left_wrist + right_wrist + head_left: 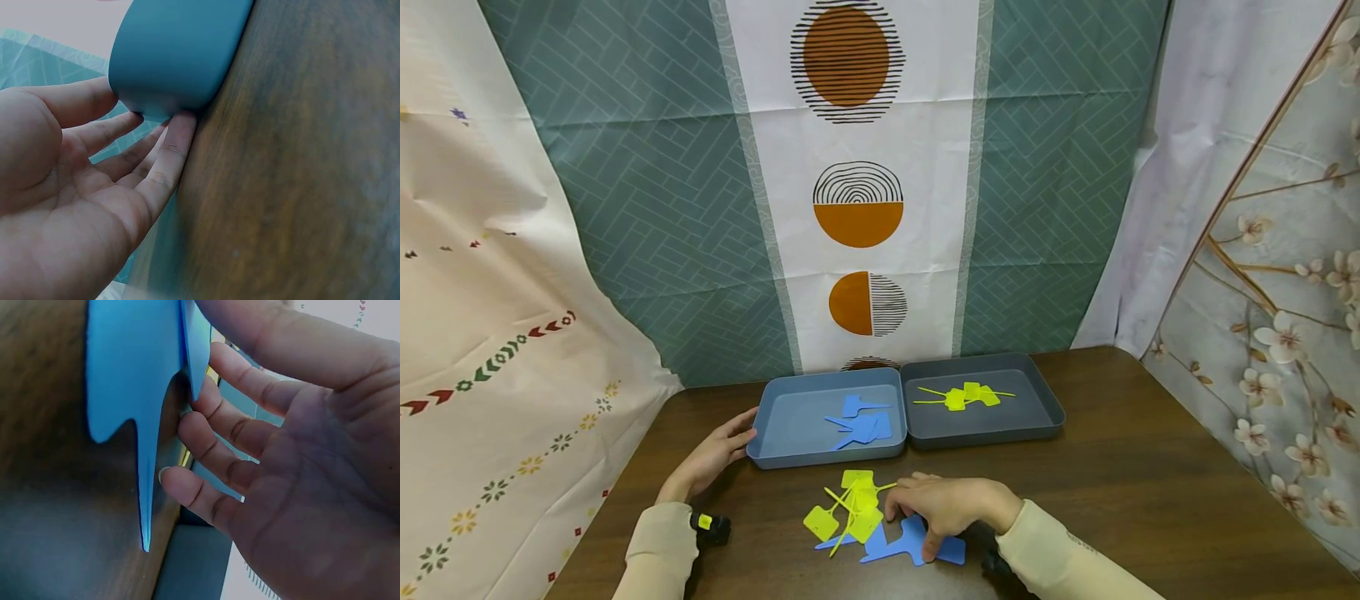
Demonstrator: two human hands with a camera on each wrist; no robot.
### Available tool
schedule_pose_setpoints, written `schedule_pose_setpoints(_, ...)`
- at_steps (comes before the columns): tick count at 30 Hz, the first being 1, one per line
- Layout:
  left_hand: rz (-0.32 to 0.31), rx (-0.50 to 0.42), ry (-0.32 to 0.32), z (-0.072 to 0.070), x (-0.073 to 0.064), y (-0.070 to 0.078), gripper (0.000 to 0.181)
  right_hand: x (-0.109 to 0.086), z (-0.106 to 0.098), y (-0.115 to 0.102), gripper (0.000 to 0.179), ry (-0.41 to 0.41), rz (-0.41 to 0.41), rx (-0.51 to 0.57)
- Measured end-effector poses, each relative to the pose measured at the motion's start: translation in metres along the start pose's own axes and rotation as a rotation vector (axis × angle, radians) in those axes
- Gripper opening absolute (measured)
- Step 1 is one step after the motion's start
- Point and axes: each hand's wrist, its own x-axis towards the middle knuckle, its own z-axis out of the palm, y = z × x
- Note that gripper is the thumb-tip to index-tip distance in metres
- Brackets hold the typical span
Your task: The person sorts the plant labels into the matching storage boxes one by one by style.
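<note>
Wooden table (1120, 475), patterned cloths (655, 200) behind: left fingers (164, 164) relaxed against tray (793, 408), right fingers (209, 442) touching tags (913, 537), grip unclear.

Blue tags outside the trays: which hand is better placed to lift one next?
Probably the right hand: it is right at those blue tags, while the left hand touches the blue tray, farther away.

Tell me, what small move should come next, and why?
Probably the right grip should pinch and lift one loose blue tag towards the blue tray. Its thumb is at the loose blue pieces, though whether one is pinched is hard to tell. That tray holds only blue tags, while the grey tray holds yellow ones.
</note>
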Motion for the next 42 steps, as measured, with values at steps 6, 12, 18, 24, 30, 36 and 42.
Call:
schedule_pose_setpoints(6, 0.003, -0.002, -0.004, 0.000, 0.000, 0.000, 0.064, 0.001, 0.001, 0.001, 0.057, 0.002, -0.017, -0.005)
schedule_pose_setpoints(12, 0.005, -0.001, -0.005, 0.000, 0.000, 0.001, 0.063, 0.003, 0.002, 0.003, 0.056, 0.003, -0.018, 0.017)
schedule_pose_setpoints(18, 0.012, -0.007, -0.005, 0.000, 0.002, 0.001, 0.064, 0.002, 0.002, 0.009, 0.050, -0.002, -0.006, 0.103)
schedule_pose_setpoints(24, 0.011, -0.002, -0.004, 0.000, 0.003, 0.002, 0.063, 0.002, 0.002, 0.010, 0.037, -0.014, 0.006, 0.091)
schedule_pose_setpoints(30, 0.009, 0.003, -0.001, 0.000, 0.002, 0.002, 0.063, 0.005, 0.002, 0.019, 0.033, -0.031, -0.050, 0.103)
schedule_pose_setpoints(36, 0.006, -0.001, -0.001, 0.000, -0.001, 0.001, 0.063, 0.007, 0.000, 0.025, 0.015, -0.017, -0.081, 0.192)
schedule_pose_setpoints(42, 0.014, -0.006, -0.006, 0.001, 0.000, 0.000, 0.064, 0.008, -0.003, 0.033, 0.010, 0.055, -0.086, 0.431)
